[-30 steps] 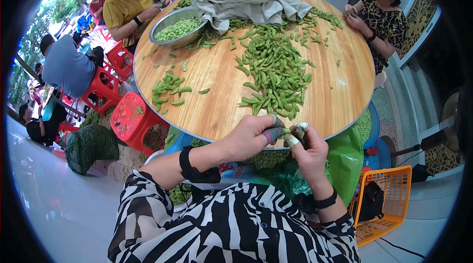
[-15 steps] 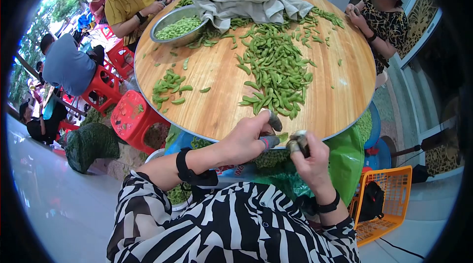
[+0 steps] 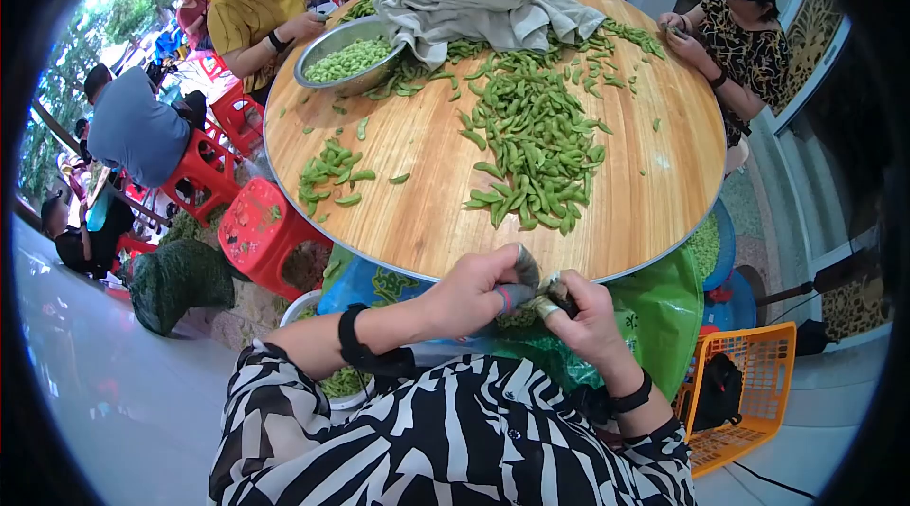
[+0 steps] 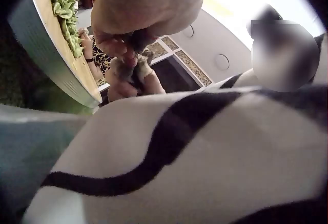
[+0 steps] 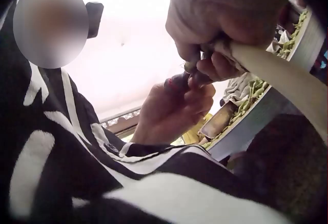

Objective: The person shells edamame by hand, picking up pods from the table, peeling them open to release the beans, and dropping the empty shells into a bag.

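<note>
At the table's near edge, in the head view, the left hand [image 3: 479, 293] and right hand [image 3: 585, 321] meet. Dark coverings wrap the left thumb and finger; pale, stained ones are on the right. Between their fingertips a small green pod [image 3: 543, 292] is pinched, mostly hidden; in the right wrist view a bit of green [image 5: 188, 66] shows there. The left wrist view has the left hand [image 4: 146, 8] above the right hand [image 4: 134, 78], fingertips close together. Beyond the hands a heap of green pods [image 3: 540, 141] lies on the round wooden table [image 3: 417, 212].
A metal bowl of shelled beans [image 3: 346, 84] and a grey cloth [image 3: 483, 9] stand at the table's far side. Seated people are around it. A red stool [image 3: 261, 226] is at left, a green plastic sheet [image 3: 659, 316] below the edge, an orange basket [image 3: 758, 383] at right.
Half a second ago the hands were apart, a pod at the left fingertips; now they are together over it, slightly lower in the head view. The table has shifted slightly right and down in view.
</note>
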